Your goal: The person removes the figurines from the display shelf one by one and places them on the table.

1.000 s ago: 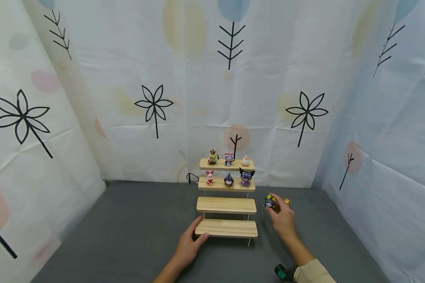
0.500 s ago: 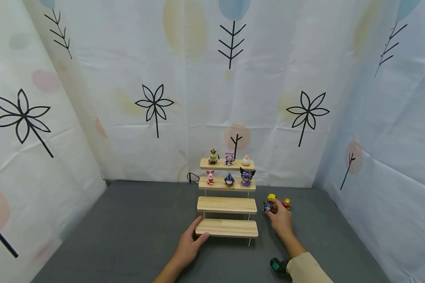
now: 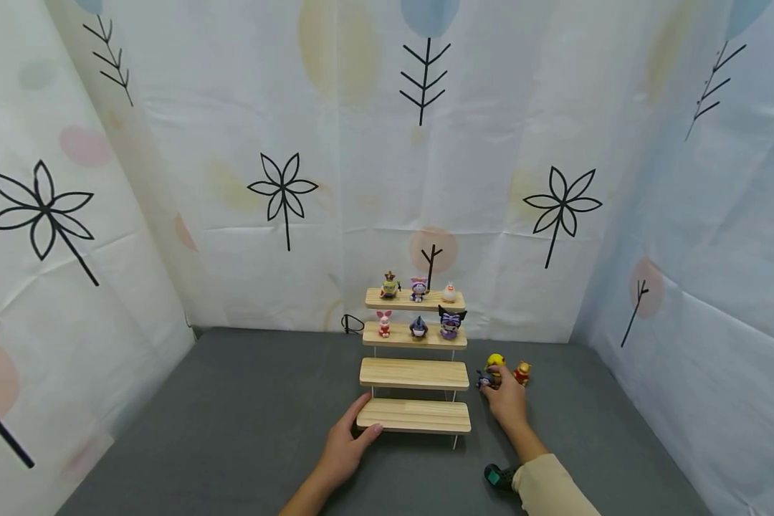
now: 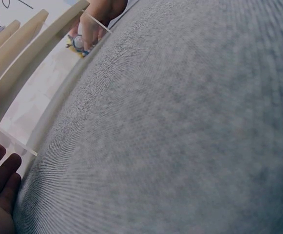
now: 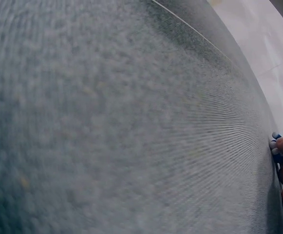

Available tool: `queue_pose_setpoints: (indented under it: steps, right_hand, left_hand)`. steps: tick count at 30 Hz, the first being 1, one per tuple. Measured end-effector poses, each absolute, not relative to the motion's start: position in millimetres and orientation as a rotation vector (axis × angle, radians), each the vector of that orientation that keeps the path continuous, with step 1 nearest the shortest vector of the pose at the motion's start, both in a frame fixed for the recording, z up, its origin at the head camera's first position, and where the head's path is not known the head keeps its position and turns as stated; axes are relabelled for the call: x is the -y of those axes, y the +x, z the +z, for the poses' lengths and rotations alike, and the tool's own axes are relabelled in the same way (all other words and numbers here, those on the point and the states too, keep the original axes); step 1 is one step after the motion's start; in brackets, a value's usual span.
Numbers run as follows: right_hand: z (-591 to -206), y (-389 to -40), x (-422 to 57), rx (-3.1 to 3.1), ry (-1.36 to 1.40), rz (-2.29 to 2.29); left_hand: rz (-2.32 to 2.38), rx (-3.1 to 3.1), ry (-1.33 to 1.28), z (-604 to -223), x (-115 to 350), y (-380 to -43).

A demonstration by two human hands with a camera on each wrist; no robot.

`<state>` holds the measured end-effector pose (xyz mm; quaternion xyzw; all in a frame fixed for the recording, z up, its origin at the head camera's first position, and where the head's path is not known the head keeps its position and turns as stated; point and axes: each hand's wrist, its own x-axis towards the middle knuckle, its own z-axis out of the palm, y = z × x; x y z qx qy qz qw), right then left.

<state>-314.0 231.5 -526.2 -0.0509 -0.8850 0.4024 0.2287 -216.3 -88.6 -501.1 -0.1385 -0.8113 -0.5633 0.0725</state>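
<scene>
My left hand point(image 3: 343, 448) holds the left end of the lowest board point(image 3: 414, 414) of a four-step wooden display stand, thumb at its front edge. In the left wrist view, the fingers point(image 4: 7, 175) reach below the board. To the right of the stand, my right hand point(image 3: 508, 403) pinches a small dark blue figurine point(image 3: 484, 379) low over the table. Right behind it is a yellow figurine point(image 3: 495, 360), partly hidden by the fingers. An orange bear figurine in red point(image 3: 522, 371) stands just right of that hand. In the right wrist view, the blue figurine point(image 5: 276, 152) shows only at the edge.
Several figurines stand on the two upper boards, among them a purple one with black ears point(image 3: 450, 324) and a pink one point(image 3: 383, 325). The third board point(image 3: 414, 373) is bare. A black cable loop point(image 3: 352, 325) lies behind the stand. Patterned curtains point(image 3: 387, 143) surround the grey table point(image 3: 245, 416).
My right hand has shifted a little left and nearer to me with the dark blue figurine, uncovering the yellow and the bear figurines. My left hand keeps its place on the board.
</scene>
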Motion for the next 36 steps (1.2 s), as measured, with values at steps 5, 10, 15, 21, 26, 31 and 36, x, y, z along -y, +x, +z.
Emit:
queue_pose_setpoints:
  steps: [5,10,15,21,26,31,36]
  right_hand:
    - [-525,-314,-233,2.466,-0.148,1.12]
    - [-525,-313,-234,2.478,-0.144,1.148]
    - [-525,-312,-235,2.485,-0.125,1.154]
    - [-524,-308,-237,2.484,-0.114,1.198]
    - [-523,-302,-240,2.47,-0.093,1.252]
    - [-521,-294,-245,2.487,-0.095,1.267]
    - [-519,-286,-249,2.458,-0.108,1.291]
  left_hand:
    - [-1.714,2.424,-0.417,-498,88,-215]
    - [-1.717,2.428,-0.423,-498,88,-216]
    - [-1.712,2.437,-0.427,-498,89,-216]
    - [-1.714,2.432,-0.426,-500,89,-217]
    - [-1.713,2.429,-0.42,-501,89,-217]
    - [-1.706,2.43,-0.423,-501,89,-216]
    - [-1.711,2.424,-0.418,-506,89,-219]
